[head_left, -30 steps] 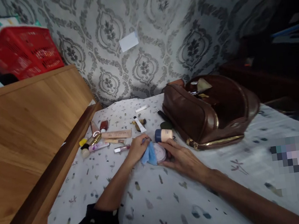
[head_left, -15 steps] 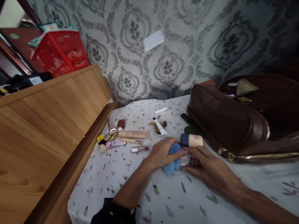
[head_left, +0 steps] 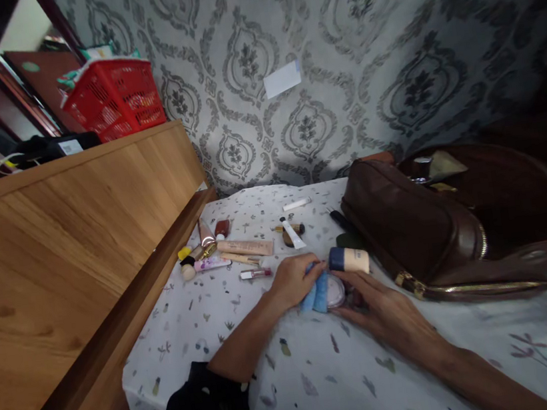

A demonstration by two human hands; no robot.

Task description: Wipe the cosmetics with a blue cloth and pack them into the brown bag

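Note:
My left hand (head_left: 298, 281) is closed around a bunched light-blue cloth (head_left: 318, 293), pressed against a small round compact-like container (head_left: 334, 291) with a pale, shiny lid. From the right, my right hand (head_left: 373, 296) grips that container by its side, fingers curled round it. Just beyond my fingers lies a bottle (head_left: 348, 259) with a dark blue cap and beige body. A lipstick-like tube (head_left: 255, 273) rests left of my left hand. Farther back are a white tube (head_left: 293, 233) and a white stick (head_left: 297, 203).
On the left of the printed sheet (head_left: 192, 350) lie a long beige tube (head_left: 246, 247), a purple-white tube (head_left: 212, 263) and several other cosmetics. A brown leather bag (head_left: 407, 227) stands unzipped at right. A wooden board (head_left: 103, 214) borders the left, with a red basket (head_left: 123, 97) on top.
My left fingers have shifted up off the container's lid, so more of its round top shows. The cloth now hangs beside it. My right hand keeps its grip.

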